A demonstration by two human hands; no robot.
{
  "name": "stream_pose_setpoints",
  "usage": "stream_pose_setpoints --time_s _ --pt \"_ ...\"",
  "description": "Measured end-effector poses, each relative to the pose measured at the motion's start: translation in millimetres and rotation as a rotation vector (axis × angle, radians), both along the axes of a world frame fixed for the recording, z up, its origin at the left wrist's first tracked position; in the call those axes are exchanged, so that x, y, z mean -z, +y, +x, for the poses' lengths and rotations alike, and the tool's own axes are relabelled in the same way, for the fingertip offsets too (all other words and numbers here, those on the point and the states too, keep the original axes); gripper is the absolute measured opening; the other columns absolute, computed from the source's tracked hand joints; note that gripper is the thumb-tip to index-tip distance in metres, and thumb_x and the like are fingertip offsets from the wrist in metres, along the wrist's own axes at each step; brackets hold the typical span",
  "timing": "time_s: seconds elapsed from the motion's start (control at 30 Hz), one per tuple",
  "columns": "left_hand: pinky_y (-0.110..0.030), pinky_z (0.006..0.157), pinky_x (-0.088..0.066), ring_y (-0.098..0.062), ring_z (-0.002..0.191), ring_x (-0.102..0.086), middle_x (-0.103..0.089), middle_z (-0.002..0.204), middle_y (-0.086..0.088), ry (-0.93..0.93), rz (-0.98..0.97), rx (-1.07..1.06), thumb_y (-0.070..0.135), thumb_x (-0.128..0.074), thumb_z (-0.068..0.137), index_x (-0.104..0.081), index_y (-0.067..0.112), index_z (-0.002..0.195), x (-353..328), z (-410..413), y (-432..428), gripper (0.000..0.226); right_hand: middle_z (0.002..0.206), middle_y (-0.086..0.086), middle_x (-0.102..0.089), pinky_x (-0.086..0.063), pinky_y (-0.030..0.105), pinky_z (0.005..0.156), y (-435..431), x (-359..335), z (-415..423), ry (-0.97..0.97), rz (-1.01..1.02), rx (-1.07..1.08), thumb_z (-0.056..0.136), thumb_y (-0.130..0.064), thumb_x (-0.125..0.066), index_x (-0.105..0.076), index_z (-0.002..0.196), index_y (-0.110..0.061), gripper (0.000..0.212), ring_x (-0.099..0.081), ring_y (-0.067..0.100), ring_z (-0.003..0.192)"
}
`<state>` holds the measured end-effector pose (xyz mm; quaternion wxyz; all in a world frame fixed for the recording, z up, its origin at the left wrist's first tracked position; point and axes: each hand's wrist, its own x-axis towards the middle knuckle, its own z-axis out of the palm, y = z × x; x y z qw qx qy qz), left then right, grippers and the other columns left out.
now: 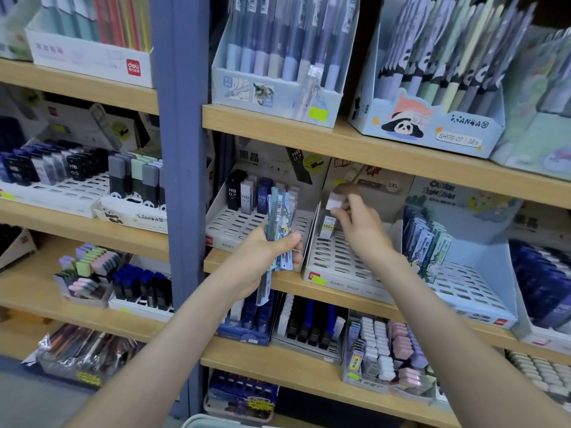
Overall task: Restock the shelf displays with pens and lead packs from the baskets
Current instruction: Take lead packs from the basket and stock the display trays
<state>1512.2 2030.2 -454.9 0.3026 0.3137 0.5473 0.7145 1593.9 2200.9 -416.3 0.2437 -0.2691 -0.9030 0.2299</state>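
Observation:
My left hand (268,257) grips a bundle of several flat lead packs (279,223), light blue with printed labels, upright in front of the middle shelf. My right hand (358,222) pinches the white cap of a lead pack (330,219) marked 100, which stands in the back row of a white slotted display tray (336,267). That tray holds no other packs that I can see. To its left a grey slotted tray (234,225) carries a few HB 0.7 lead packs at the back.
A blue upright post (182,180) divides the wooden shelves. Pen boxes (278,84) stand on the shelf above, more lead and eraser displays (383,350) below. A display of blue packs (429,239) sits right of my right hand. A basket rim (216,423) shows at the bottom.

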Motion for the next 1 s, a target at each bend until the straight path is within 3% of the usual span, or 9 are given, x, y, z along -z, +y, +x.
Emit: stream_pose_setpoints --time_s 0.13,0.27,0.43,0.57,0.73,0.87,0.93,1.0 --pt "-0.034 0.074 -0.054 -0.014 0.063 -0.060 -0.062 0.069 0.002 0.014 -0.011 0.005 0.016 -0.056 0.096 -0.056 0.010 0.095 0.1 -0.4 -0.9 0.006 0.094 0.001 -0.051 -0.043 0.041 0.078 0.8 2.6 -0.9 -0.003 0.083 -0.001 0.100 -0.031 -0.043 -0.043 0.100 -0.019 0.012 -0.050 0.026 0.096" --pt "-0.031 0.068 -0.054 -0.014 0.061 -0.060 -0.060 0.071 -0.001 -0.013 0.002 0.013 0.014 -0.056 0.095 -0.055 0.008 0.094 -0.2 -0.7 -2.0 0.006 0.112 0.009 -0.055 -0.038 0.039 0.084 2.0 3.9 1.1 -0.049 0.216 0.016 0.100 -0.023 -0.043 -0.047 0.125 -0.016 0.026 -0.042 0.026 0.111" --pt "-0.034 0.073 -0.051 -0.017 0.062 -0.058 -0.062 0.065 0.001 -0.053 -0.005 0.036 0.013 -0.058 0.094 -0.055 0.010 0.087 1.8 2.5 -0.9 0.008 0.131 0.012 -0.049 -0.036 0.044 0.101 5.7 5.7 0.9 -0.051 0.168 0.031 0.100 -0.018 -0.042 -0.046 0.130 -0.018 0.030 -0.032 0.030 0.128" --pt "-0.028 0.063 -0.053 -0.013 0.059 -0.059 -0.061 0.067 0.001 -0.101 0.012 0.033 0.010 -0.058 0.094 -0.053 0.009 0.089 1.5 6.8 0.2 0.007 0.141 0.009 -0.042 -0.028 0.046 0.110 10.6 12.6 4.0 -0.041 0.118 -0.008 0.099 -0.012 -0.043 -0.041 0.138 -0.025 0.041 -0.022 0.029 0.136" --pt "-0.027 0.062 -0.052 -0.013 0.061 -0.061 -0.060 0.075 -0.004 -0.091 -0.011 0.038 0.012 -0.058 0.094 -0.054 0.008 0.092 1.9 6.2 1.9 0.007 0.132 0.006 -0.043 -0.029 0.034 0.098 10.5 16.8 11.5 -0.020 0.157 -0.063 0.097 -0.003 -0.039 -0.036 0.144 -0.027 0.052 -0.027 0.019 0.121" --pt "-0.025 0.059 -0.054 -0.014 0.059 -0.060 -0.061 0.069 -0.004 -0.063 -0.011 0.099 0.012 -0.057 0.095 -0.056 0.007 0.086 -4.9 13.6 2.5 0.010 0.120 0.000 -0.045 -0.030 0.030 0.090 -4.8 6.8 18.6 0.096 0.214 -0.033 0.099 -0.020 -0.045 -0.039 0.142 -0.021 0.044 -0.029 0.013 0.111" --pt "-0.024 0.061 -0.054 -0.012 0.060 -0.061 -0.063 0.068 0.000 -0.014 -0.013 0.145 0.011 -0.057 0.095 -0.058 0.009 0.088 -8.4 19.1 3.8 0.007 0.108 -0.006 -0.050 -0.037 0.028 0.087 -22.7 -1.1 24.5 0.186 0.039 -0.132 0.096 -0.029 -0.053 -0.049 0.132 -0.019 0.038 -0.043 0.011 0.105" --pt "-0.023 0.064 -0.053 -0.011 0.061 -0.061 -0.063 0.069 0.002 0.048 -0.009 0.203 0.010 -0.055 0.096 -0.059 0.009 0.091 -11.2 25.2 5.9 0.006 0.082 -0.005 -0.061 -0.045 0.026 0.073 -42.0 -8.7 33.1 0.178 -0.244 -0.300 0.092 -0.029 -0.059 -0.060 0.099 -0.019 0.012 -0.058 0.009 0.078"
